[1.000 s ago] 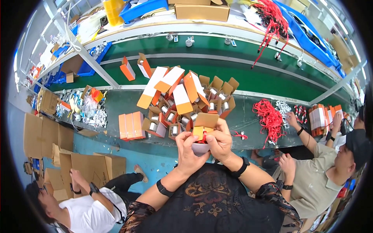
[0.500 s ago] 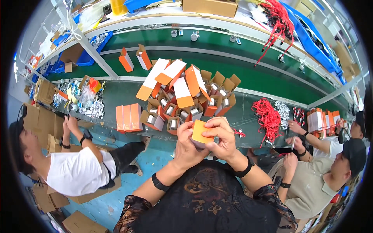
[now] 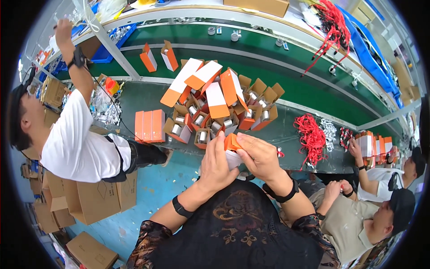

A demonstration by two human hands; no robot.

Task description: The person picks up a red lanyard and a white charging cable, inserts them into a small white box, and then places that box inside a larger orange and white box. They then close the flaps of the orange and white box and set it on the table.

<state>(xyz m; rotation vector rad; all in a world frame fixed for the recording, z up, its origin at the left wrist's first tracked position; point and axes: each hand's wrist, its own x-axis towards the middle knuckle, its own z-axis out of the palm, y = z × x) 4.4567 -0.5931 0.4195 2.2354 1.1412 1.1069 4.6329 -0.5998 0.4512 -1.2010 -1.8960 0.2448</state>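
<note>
cupping orange-topped box (image 3: 232, 143) in curled left hand (image 3: 216, 165), pinching its top with nearly closed right hand (image 3: 259, 155), near edge of table (image 3: 141, 96). with bare room left of open boxes (image 3: 218, 110), less toward red cords (image 3: 309, 140)

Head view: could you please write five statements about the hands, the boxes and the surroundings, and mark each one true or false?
1. The wearer's left hand and right hand are both on one small box. True.
2. The red cords lie left of the open boxes. False: the red cords lie right of the open boxes.
3. Three orange boxes sit side by side on the table. True.
4. The co-worker at far left wears a black shirt. False: the shirt is white.
5. Brown cartons are at the lower left. True.
</note>
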